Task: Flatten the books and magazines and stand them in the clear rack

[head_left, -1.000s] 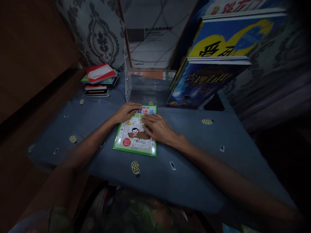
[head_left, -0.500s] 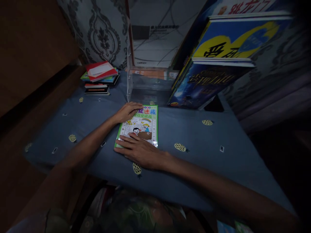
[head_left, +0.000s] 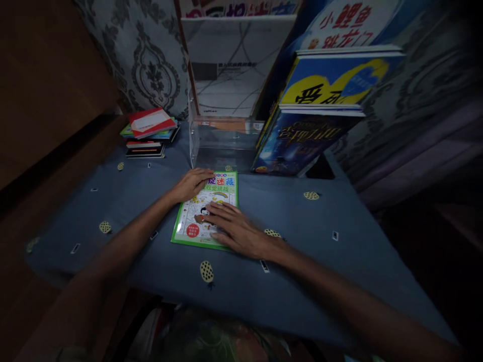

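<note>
A thin book with a green-edged, illustrated cover (head_left: 188,221) lies flat and closed on the cloth-covered table. Across its upper left corner rests my left hand (head_left: 192,184), fingers stretched out and holding nothing. My right hand (head_left: 237,229) lies over the lower right part of the cover with its fingers extended and slightly spread. Both palms face down, hiding parts of the title and the picture.
Behind the book stands a clear acrylic rack (head_left: 222,156) with a pale booklet (head_left: 230,75). Several large books, a dark blue one (head_left: 302,141) in front, lean at its right. A small book stack (head_left: 149,133) sits at the back left. The tablecloth (head_left: 358,281) has pineapple prints.
My right hand has slid across the cover to the right and slightly up, uncovering the lower left corner with its red circle. My left hand stays at the upper left. The whole view has shifted slightly.
</note>
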### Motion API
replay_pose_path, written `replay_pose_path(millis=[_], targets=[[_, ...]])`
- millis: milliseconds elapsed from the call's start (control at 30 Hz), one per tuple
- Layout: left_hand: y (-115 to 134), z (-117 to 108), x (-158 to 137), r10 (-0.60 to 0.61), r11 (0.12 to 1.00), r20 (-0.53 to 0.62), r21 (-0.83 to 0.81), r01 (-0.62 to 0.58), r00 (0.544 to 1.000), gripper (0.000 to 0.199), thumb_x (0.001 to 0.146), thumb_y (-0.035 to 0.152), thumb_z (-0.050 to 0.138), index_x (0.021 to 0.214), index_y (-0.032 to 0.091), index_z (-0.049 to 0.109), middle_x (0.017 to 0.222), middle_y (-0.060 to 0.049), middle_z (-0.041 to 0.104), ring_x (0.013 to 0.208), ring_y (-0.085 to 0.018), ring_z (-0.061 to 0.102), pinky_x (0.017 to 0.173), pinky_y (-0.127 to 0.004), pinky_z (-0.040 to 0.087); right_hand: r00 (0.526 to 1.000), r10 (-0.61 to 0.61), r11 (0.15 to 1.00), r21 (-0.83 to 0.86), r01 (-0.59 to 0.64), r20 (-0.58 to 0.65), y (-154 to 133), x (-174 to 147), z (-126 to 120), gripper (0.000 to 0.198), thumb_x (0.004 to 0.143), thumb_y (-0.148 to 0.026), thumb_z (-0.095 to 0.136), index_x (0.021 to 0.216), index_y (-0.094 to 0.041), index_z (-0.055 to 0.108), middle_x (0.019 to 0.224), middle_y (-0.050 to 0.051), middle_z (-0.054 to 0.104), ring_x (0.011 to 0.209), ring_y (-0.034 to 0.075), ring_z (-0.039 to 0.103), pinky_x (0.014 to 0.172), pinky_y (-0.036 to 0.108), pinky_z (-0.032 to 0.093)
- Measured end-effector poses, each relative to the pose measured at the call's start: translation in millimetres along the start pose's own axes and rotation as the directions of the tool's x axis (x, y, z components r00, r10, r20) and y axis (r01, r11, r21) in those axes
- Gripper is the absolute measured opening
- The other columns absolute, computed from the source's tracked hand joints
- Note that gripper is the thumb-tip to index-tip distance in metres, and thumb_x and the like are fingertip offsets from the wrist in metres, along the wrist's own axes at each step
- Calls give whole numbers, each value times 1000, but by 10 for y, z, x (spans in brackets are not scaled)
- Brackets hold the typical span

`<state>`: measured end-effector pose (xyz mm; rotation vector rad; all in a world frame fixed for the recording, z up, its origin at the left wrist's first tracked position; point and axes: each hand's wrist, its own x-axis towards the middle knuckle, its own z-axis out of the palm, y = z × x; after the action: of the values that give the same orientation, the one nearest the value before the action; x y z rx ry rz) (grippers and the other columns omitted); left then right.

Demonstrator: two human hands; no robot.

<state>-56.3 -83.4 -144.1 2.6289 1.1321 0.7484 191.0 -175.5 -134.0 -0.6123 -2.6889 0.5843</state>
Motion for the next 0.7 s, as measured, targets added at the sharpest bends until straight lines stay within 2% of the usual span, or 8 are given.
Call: replay_pose_path(millis=[133, 233, 333, 567, 700], targets=[[13, 11, -10, 6, 1000, -38, 25, -5, 999, 35, 101, 23, 42, 125, 16, 67, 130, -13, 68, 124, -23, 61, 108, -47, 47, 990, 122, 988, -82, -128, -77, 324, 128, -76, 49, 104, -44, 43, 144, -19, 52, 158, 14, 44, 151, 27, 32, 121, 55, 31], [34, -1, -19, -5, 999, -51, 50, 8, 999, 34, 100, 22, 42, 123, 17, 67, 127, -12, 69, 120, -23, 62, 106, -45, 48, 962, 228, 954, -163, -252, -152, 574, 241, -140, 47, 103, -39, 44, 143, -16, 53, 156, 18, 45, 149, 30, 35, 119, 57, 32], [50, -12, -27, -4, 997, -56, 75, 8, 998, 35, 100, 20, 40, 121, 16, 67, 126, -12, 69, 117, -23, 63, 105, -45, 49, 935, 284, 926, -192, -325, -212, 735, 308, -171, 46, 102, -36, 45, 143, -17, 53, 156, 18, 46, 147, 30, 39, 117, 56, 34], [135, -57, -31, 23, 987, -66, 162, -12, 998, 34, 99, 17, 39, 117, 13, 67, 117, -13, 69, 109, -24, 62, 99, -42, 51, 922, 277, 909, -236, -343, -270, 734, 336, -167, 43, 97, -33, 49, 137, -19, 59, 150, 16, 53, 139, 30, 47, 110, 54, 38], [261, -132, -30, 0, 948, 12, 318, -4, 1000, 32, 98, 17, 40, 115, 15, 67, 108, -12, 67, 101, -25, 61, 93, -41, 51, 916, 286, 891, -272, -362, -282, 591, 260, -201, 42, 97, -35, 50, 133, -16, 62, 143, 18, 58, 130, 33, 51, 105, 53, 41]])
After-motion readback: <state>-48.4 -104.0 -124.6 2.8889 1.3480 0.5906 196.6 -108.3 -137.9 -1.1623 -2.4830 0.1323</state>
